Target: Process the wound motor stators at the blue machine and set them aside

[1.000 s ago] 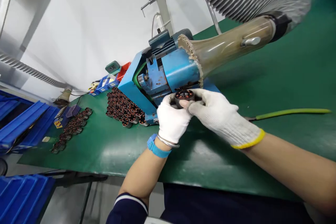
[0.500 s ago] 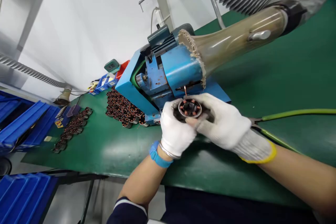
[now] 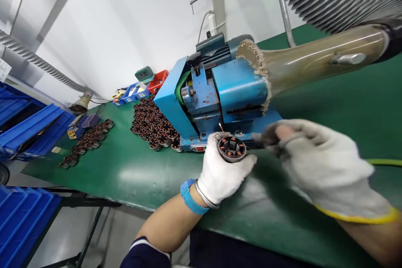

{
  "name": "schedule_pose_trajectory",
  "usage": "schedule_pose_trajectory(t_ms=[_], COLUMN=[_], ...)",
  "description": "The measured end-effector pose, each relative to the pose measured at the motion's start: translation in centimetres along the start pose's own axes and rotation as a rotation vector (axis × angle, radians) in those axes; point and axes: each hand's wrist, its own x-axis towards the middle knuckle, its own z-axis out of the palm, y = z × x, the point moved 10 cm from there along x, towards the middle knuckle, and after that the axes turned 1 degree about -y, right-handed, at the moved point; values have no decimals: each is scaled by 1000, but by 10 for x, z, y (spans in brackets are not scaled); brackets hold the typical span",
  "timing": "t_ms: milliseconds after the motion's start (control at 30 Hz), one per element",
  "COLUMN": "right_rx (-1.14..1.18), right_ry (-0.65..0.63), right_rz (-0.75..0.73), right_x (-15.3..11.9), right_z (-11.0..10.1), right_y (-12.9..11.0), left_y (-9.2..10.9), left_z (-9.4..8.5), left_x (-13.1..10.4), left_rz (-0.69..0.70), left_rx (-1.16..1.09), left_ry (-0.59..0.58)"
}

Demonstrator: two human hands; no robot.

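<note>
My left hand, in a white glove, is closed around a motor stator. The stator is a round metal ring with copper windings inside, its open face tilted up towards me. A thin wire lead sticks up at its far side. My right hand, gloved and smeared by motion, is to the right, apart from the stator. Its fingers point left and blur together, so I cannot make out whether they hold anything. Beyond the right hand, part of a green plier handle shows.
A blue belt-driven machine stands just behind my hands, with a suction duct at its right. Many stators are massed left of it, and another row lies farther left. Small bins line the wall.
My right hand has let go of the stator and moved right, over the pliers. The left hand still holds the stator, now lower in view. The camera view has shifted.
</note>
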Motion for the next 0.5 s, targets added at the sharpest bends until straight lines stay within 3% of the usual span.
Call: schedule_pose_trajectory(t_ms=[33,67,200,267,400,500], right_rx=[97,157,35,-18,66,298], right_ry=[96,110,-233,-278,-148,104], right_rz=[99,165,178,141,199,192], right_x=[1,1,0,-5,0,12], right_z=[-8,-7,31,36,20,-8], right_y=[12,20,21,16,18,21], left_y=[-2,-4,-1,3,9,2], left_z=[-2,-3,-1,-1,3,2], left_x=[-1,-2,-3,-4,-5,-4], left_rz=[-3,0,83,137,186,134], left_rx=[17,15,-12,58,159,167], left_ry=[21,22,-46,-52,-47,-13])
